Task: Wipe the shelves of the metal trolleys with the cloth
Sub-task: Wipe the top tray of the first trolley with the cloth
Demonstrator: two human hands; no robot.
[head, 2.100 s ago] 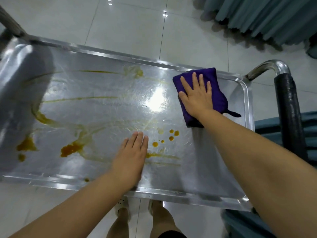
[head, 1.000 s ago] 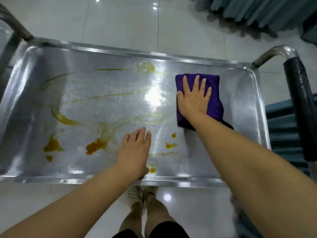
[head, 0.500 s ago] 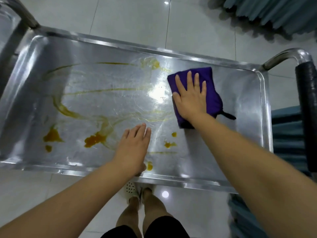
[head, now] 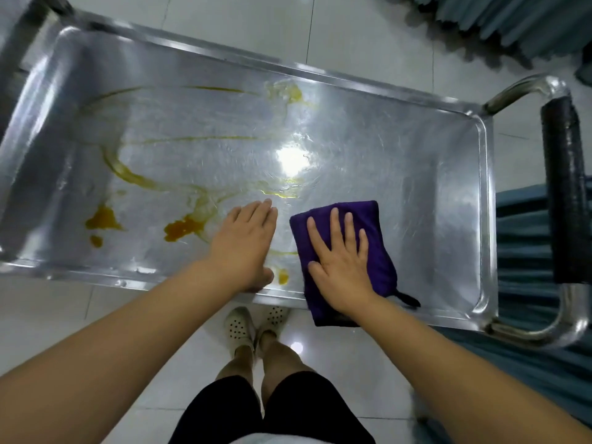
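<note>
The glossy, scratched metal shelf (head: 416,161) carries a soft, matt purple cloth (head: 374,219); the floor (head: 352,33) tiles shine.

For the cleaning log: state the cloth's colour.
Dark purple cloth, clearest in the head view.

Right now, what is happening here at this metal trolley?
A person is wiping the trolley's top shelf. The right hand presses flat on a folded purple cloth at the near edge. The left hand rests flat on the shelf beside it. The left half has orange stains and streaks, not yet wiped.
</note>
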